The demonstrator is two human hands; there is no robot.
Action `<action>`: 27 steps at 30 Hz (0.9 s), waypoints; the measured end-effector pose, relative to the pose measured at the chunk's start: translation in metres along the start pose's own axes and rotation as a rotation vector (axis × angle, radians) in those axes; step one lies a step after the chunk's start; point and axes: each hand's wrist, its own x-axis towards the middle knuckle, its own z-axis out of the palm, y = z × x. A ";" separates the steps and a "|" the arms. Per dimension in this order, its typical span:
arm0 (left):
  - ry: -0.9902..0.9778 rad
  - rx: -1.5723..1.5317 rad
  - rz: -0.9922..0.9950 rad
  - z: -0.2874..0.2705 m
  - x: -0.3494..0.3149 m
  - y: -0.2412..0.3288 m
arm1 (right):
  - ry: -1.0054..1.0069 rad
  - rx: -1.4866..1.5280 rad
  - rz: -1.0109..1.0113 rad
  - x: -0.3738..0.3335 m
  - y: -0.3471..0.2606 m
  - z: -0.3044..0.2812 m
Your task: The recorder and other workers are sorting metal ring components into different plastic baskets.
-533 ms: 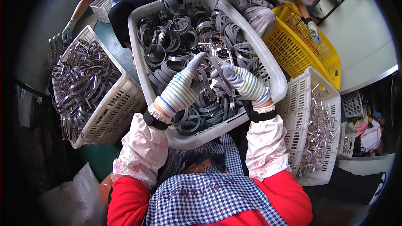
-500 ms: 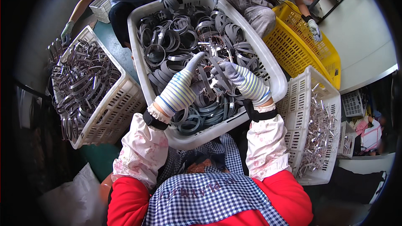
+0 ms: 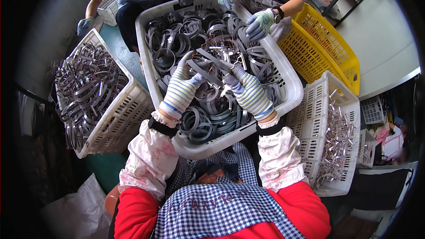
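The right hand pinches dark gray bands over the heaped white tub; the left hand is by their other end, its grip unclear from here.

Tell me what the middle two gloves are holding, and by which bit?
The right hand seems to pinch a flat grey band by its right end. Whether the left hand grips anything cannot be told.
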 end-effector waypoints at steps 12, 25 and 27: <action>0.105 -0.013 -0.098 -0.003 0.001 0.021 | 0.195 -0.491 0.194 0.005 0.038 -0.037; 0.137 -0.058 -0.116 -0.013 -0.001 0.029 | -0.421 -1.061 -0.149 0.003 0.078 0.095; 0.163 -0.054 -0.129 -0.013 -0.002 0.028 | -0.593 -1.286 -0.102 0.009 0.089 0.116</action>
